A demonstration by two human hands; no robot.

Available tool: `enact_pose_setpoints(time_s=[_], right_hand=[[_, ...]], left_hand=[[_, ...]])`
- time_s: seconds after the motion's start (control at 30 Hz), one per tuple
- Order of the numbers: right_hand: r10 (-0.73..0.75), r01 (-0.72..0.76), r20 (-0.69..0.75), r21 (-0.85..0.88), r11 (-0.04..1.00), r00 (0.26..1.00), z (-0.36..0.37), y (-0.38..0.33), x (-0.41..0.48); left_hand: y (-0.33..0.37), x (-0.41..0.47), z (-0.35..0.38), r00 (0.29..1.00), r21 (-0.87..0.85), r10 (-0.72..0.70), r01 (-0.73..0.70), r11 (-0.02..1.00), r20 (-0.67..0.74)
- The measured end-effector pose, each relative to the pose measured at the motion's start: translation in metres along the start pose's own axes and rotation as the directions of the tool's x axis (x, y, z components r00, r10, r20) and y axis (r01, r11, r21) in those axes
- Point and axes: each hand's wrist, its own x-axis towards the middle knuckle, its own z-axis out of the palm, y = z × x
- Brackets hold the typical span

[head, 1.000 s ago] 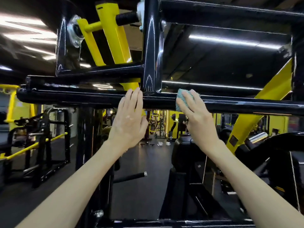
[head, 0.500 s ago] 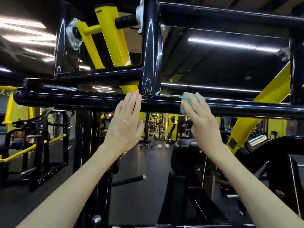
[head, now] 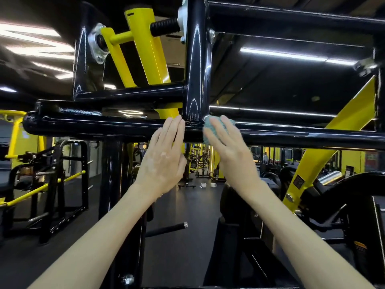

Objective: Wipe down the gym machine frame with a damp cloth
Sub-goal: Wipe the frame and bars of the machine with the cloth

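A glossy black horizontal frame bar [head: 93,128] of the gym machine runs across the view at head height, joined at the middle by a black upright post [head: 194,65]. My right hand [head: 229,149] presses a teal cloth [head: 208,126] flat against the bar, just right of the post's base, with fingers straight. My left hand [head: 164,157] rests with straight fingers on the same bar, just left of the post. Most of the cloth is hidden under my right fingers.
Yellow lever arms [head: 145,49] on a threaded pivot sit above the bar at left. A yellow diagonal strut [head: 333,142] rises at right. A black padded seat [head: 250,195] lies below. Other black and yellow machines [head: 48,170] stand on the dark floor.
My right hand has slid the cloth leftward along the bar, from well right of the post to its base. My left hand has stayed on the bar.
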Motion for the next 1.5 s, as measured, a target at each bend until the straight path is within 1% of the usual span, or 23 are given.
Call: enact_pose_setpoints(time_s=[0.07,0.17,0.23,0.3,0.33,0.4,0.47,0.53,0.6,0.67,0.8,0.9,1.0,1.1,1.17,1.33,1.43,1.5], right_hand=[[0.068,-0.069,-0.024,-0.04,0.997,0.997,-0.013,0.031,-0.019],[0.201,-0.202,-0.017,-0.104,0.974,0.979,-0.033,0.07,-0.044],[0.259,-0.26,-0.026,-0.097,0.961,0.966,-0.037,0.076,-0.046],[0.281,-0.284,-0.054,-0.065,0.957,0.958,-0.034,0.066,-0.039],[0.268,-0.271,-0.062,-0.046,0.961,0.961,-0.03,0.056,-0.034],[0.186,-0.187,-0.051,-0.016,0.982,0.981,-0.018,0.032,-0.025],[0.087,-0.086,-0.011,0.015,0.996,0.996,-0.008,0.008,-0.011],[0.015,-0.017,0.046,0.047,0.999,0.999,-0.004,-0.004,0.001],[-0.049,0.044,0.085,0.061,0.997,0.995,-0.006,0.002,0.006],[-0.055,0.052,0.074,0.048,0.997,0.996,-0.013,0.023,-0.002],[0.091,-0.091,0.031,0.001,0.996,0.995,-0.038,0.077,-0.038],[0.229,-0.228,0.027,-0.045,0.973,0.973,-0.058,0.108,-0.058],[0.333,-0.332,0.002,-0.074,0.94,0.943,-0.061,0.113,-0.062],[0.401,-0.402,-0.011,-0.038,0.915,0.916,-0.051,0.093,-0.053],[0.37,-0.37,0.001,-0.013,0.929,0.929,-0.04,0.073,-0.043],[0.13,-0.13,0.017,0.063,0.989,0.991,-0.005,0.002,-0.002],[0.025,-0.034,0.086,0.105,0.994,0.996,0.006,-0.034,0.016],[-0.02,0.008,0.114,0.107,0.994,0.993,0.006,-0.035,0.018]], left_hand=[[0.0,0.0,0.0,1.0,0.009,-0.004,0.004,1.0,0.008],[0.003,0.0,0.002,1.0,0.0,-0.028,0.028,1.0,-0.003],[0.008,0.001,0.005,0.999,-0.007,-0.048,0.047,0.999,-0.013],[0.012,0.002,0.008,0.998,-0.001,-0.068,0.068,0.998,-0.016],[0.013,0.002,0.009,0.997,0.005,-0.077,0.077,0.997,-0.016],[0.016,0.003,0.009,0.996,0.015,-0.088,0.088,0.996,-0.017],[0.017,0.003,0.01,0.996,0.017,-0.091,0.091,0.996,-0.02],[0.015,0.002,0.011,0.995,-0.002,-0.093,0.093,0.996,-0.029],[0.012,0.002,0.01,0.996,-0.025,-0.082,0.082,0.996,-0.032],[0.008,0.001,0.008,0.998,-0.034,-0.063,0.063,0.997,-0.02],[0.009,0.002,0.009,0.997,-0.043,-0.076,0.075,0.996,-0.015],[0.011,0.002,0.009,0.996,-0.054,-0.085,0.085,0.995,0.0],[0.009,0.002,0.007,0.998,-0.035,-0.068,0.068,0.997,0.01],[0.011,0.002,0.007,0.997,-0.029,-0.072,0.072,0.997,0.005],[0.012,0.002,0.008,0.997,-0.023,-0.073,0.073,0.997,0.003],[0.011,0.002,0.006,0.998,-0.002,-0.062,0.062,0.998,0.007],[0.009,0.002,0.004,0.999,0.007,-0.047,0.047,0.999,0.016],[0.007,0.001,0.003,0.999,-0.002,-0.036,0.036,0.999,0.025]])
